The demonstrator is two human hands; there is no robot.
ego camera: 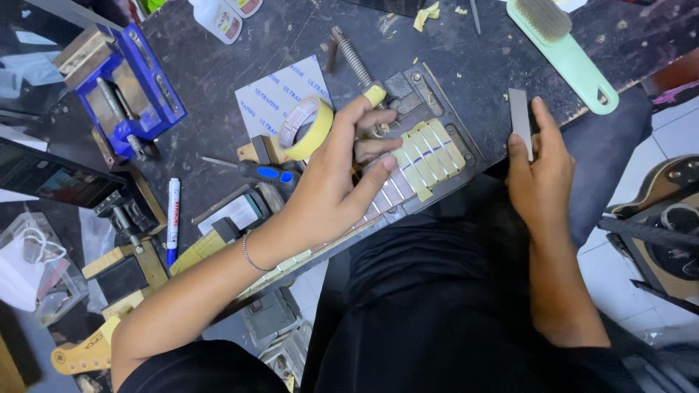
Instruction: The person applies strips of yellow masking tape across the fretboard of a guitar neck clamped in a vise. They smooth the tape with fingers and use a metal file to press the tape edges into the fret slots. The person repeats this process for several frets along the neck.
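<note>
Guitar neck: lies diagonally over the near edge of the dark surface, its frets masked in yellowish tape strips. Left hand: fingers pressing the taped fretboard, grip closed around nothing. Right hand: grip pinching a flat grey file. Masking tape roll just beside the left fingers, on a white sandpaper sheet printed blue. White bottles, red-labelled, at the far edge.

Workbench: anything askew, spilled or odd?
Yellow tape scraps lie scattered on the dark bench top. The left hand presses the taped guitar neck, and the roll of masking tape sits tilted beside it. No damage visible.
</note>
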